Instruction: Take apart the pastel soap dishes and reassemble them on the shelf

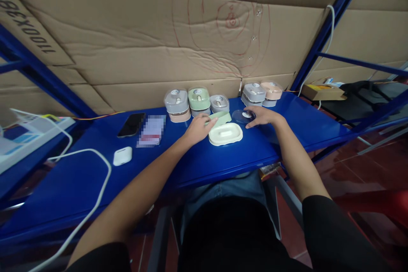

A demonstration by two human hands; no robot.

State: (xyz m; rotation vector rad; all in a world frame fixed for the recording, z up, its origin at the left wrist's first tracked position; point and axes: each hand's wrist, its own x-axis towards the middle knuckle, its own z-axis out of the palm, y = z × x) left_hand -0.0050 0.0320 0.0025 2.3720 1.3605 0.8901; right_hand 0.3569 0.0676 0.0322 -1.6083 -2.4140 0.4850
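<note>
My left hand [198, 129] grips the near-left end of a pale green plastic container [222, 117], its thumb lying on the rim. My right hand [264, 115] is curved round the right edge of a clear plastic cover [238, 116] with a small round label, which rests low over the table. Just in front of both lies a cream-coloured oval lid [225, 134] with a raised bar in its middle. Behind them stand stacked lidded boxes: a grey one [176, 101], a green one [199, 97] and a smaller grey one [219, 103].
Further right at the back are another grey box [254, 92] and a peach one [271, 89]. A black phone [131, 124], a lit phone [151, 131], a white earbud case [123, 156] and a white cable [106, 174] lie left. Cardboard [143, 42] walls the blue table [197, 165].
</note>
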